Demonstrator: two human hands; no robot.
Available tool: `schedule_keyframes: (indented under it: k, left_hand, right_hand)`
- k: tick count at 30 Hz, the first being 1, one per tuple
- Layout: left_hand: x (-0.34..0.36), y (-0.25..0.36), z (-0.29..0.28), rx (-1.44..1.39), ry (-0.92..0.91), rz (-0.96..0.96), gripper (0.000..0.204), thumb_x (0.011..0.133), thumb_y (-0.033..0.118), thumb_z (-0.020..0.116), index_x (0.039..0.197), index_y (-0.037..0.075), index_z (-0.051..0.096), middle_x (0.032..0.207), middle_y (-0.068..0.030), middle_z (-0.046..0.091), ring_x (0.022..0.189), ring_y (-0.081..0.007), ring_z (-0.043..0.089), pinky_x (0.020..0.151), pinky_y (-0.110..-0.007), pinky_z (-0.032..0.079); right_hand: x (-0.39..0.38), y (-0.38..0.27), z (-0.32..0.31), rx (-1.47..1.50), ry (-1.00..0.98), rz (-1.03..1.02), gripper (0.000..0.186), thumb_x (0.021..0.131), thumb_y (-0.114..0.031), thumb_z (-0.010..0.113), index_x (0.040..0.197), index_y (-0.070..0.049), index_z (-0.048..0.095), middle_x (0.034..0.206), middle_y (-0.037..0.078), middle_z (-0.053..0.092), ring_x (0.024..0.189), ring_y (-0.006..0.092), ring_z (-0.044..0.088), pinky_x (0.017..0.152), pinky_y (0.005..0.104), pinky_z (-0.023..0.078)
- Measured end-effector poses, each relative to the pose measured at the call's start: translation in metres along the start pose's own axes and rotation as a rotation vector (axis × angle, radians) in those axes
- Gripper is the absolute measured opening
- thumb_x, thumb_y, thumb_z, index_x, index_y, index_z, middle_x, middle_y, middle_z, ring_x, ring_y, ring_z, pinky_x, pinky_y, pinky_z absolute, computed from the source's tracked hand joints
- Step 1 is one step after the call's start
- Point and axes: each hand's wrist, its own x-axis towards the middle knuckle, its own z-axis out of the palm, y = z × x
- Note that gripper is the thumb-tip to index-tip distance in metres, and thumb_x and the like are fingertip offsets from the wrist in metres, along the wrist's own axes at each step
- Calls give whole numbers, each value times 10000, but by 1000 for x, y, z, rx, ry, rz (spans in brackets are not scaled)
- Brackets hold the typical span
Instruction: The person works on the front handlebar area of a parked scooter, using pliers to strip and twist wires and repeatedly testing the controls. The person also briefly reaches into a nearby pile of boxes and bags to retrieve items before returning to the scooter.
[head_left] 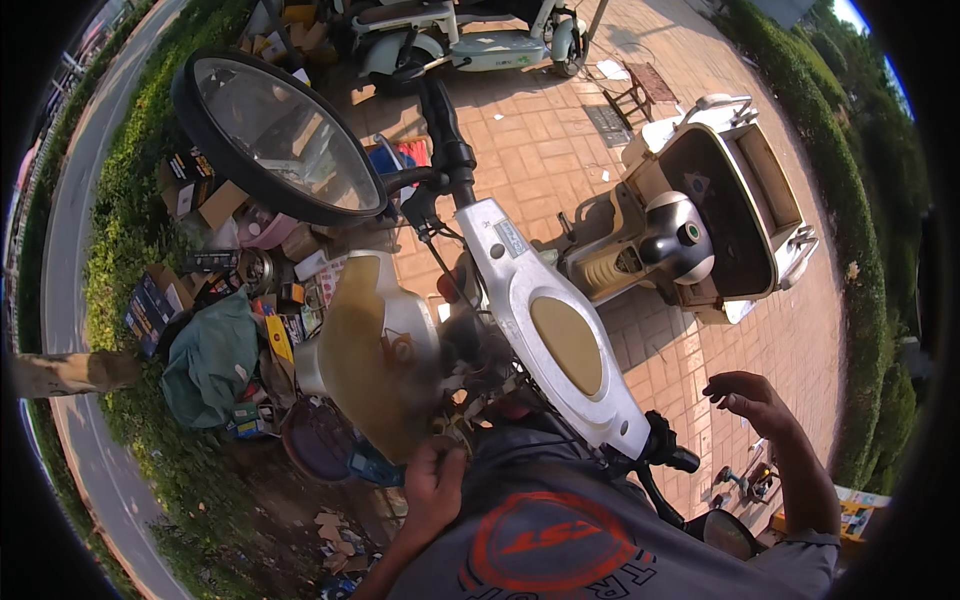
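My left hand (435,485) is closed at the near edge of the gold-and-silver front panel (375,350) of a scooter; its fingertips are partly hidden. The panel stands away from the handlebar cover (515,290), and its edge towards the dark gap is blurred. Wires and inner parts (480,360) show in that gap. My right hand (752,402) hangs in the air beyond the right handlebar grip (682,458), fingers bent and apart, holding nothing. A round mirror (285,140) sticks out at the far left of the handlebar.
Boxes, a green cloth (210,360) and a purple basin (318,440) crowd the ground at left. Behind the handlebar are the seat (678,240) and an open cargo box (770,170). Tools (745,483) lie on the paving at right. Another scooter (480,45) stands at the back.
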Motion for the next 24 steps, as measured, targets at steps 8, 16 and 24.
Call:
schedule_keyframes:
  k: [8,16,24]
  left_hand:
    - [-27,-12,-4,-67,3,42,129,922,139,586,938,11,578,773,-33,592,677,-79,528,617,-245,440]
    - [-41,-1,-13,4,17,87,105,909,111,591,935,12,566,806,-74,593,693,-143,557,639,-278,455]
    - [-53,6,-26,-37,-95,4,68,913,67,561,951,10,559,794,-68,580,707,-124,540,650,-260,447]
  right_hand:
    - [110,-89,51,-370,-211,-83,520,883,-364,648,1186,52,575,1065,141,650,992,193,608,860,332,496]
    - [131,-135,130,-6,277,-570,233,935,-178,589,1021,38,600,883,64,628,809,102,554,750,247,449]
    - [19,-150,218,-477,-403,-747,238,785,-99,721,998,-29,641,956,126,630,871,294,629,736,370,526]
